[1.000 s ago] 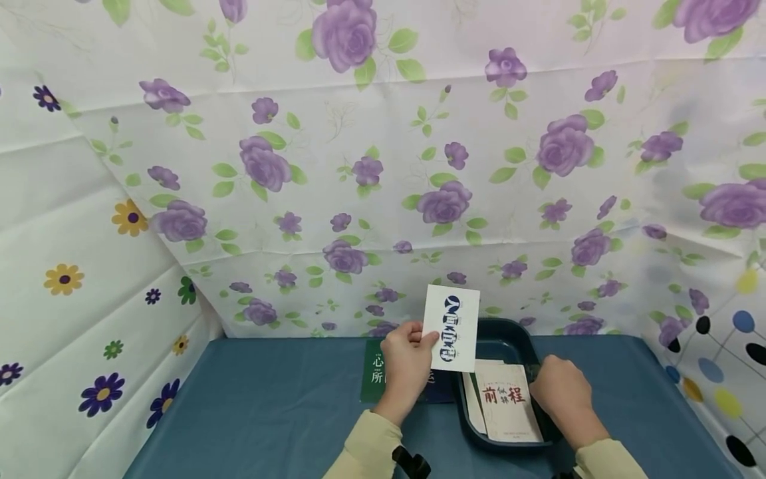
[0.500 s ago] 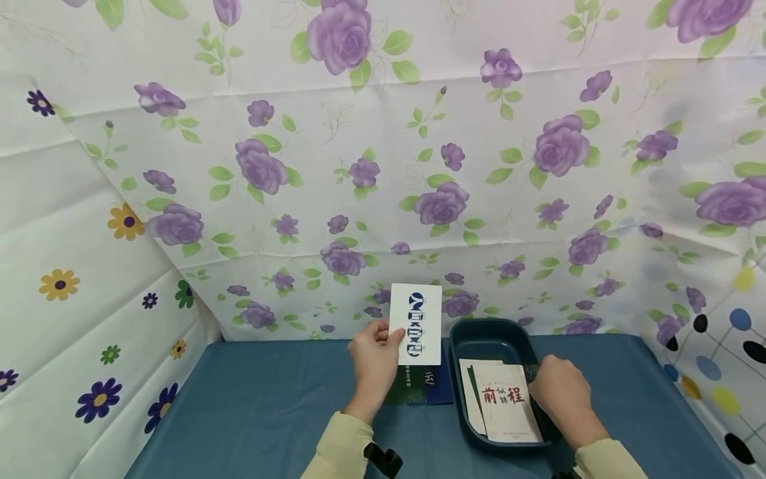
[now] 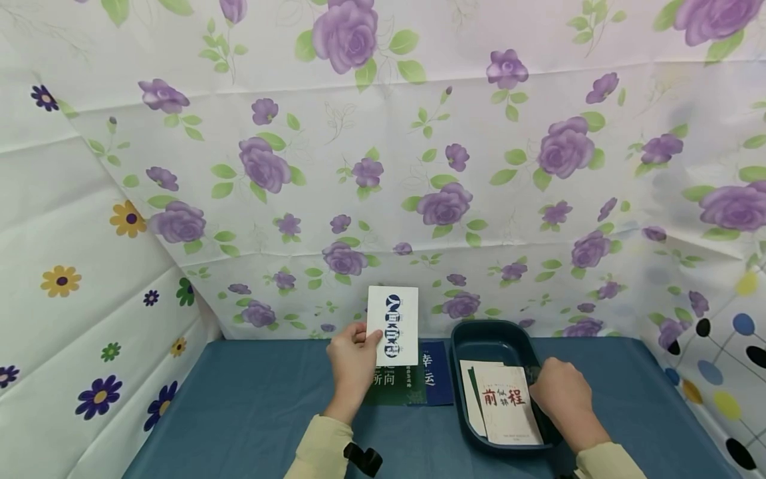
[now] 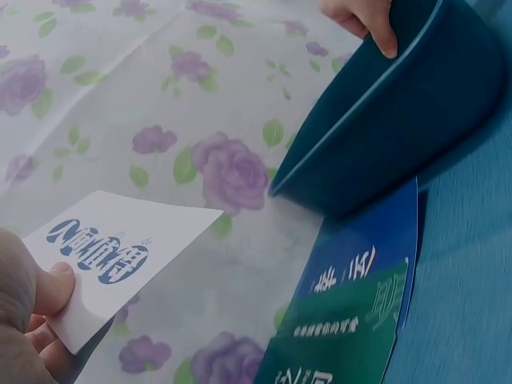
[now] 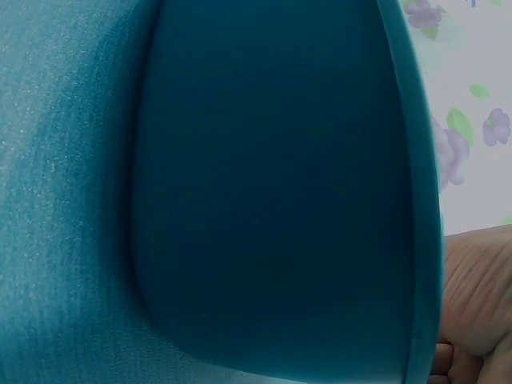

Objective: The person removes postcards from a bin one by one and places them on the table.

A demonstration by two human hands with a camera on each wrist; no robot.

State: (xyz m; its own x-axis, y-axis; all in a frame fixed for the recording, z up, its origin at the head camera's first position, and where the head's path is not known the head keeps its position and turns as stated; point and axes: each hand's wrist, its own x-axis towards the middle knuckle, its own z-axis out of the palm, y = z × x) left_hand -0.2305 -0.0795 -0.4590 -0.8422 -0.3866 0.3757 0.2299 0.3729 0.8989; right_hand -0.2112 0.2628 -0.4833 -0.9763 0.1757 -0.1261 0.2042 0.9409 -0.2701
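Note:
Between thumb and fingers, my left hand (image 3: 352,359) pinches a white card (image 3: 402,299) with dark-blue round lettering, raised over the table. The left wrist view shows my thumb (image 4: 56,290) flat on the card's printed face. Below the card lie a green card (image 3: 391,396) and a blue card (image 3: 439,376), overlapping. My right hand (image 3: 564,396) grips the right rim of a dark-teal tray (image 3: 487,339); in the right wrist view the tray's outer wall (image 5: 280,200) fills most of the frame. Inside rests a cream card (image 3: 511,422) with red characters, on top of other cards.
A blue-green cloth (image 3: 257,406) covers the table. Floral sheeting (image 3: 335,199) rises behind it, with more patterned sheeting at the left (image 3: 78,332) and right (image 3: 712,359). The tray stands immediately right of the blue card.
My left hand has carried the white card leftward, from beside the tray to above the green card, uncovering the blue card. The right hand has stayed at the tray's rim.

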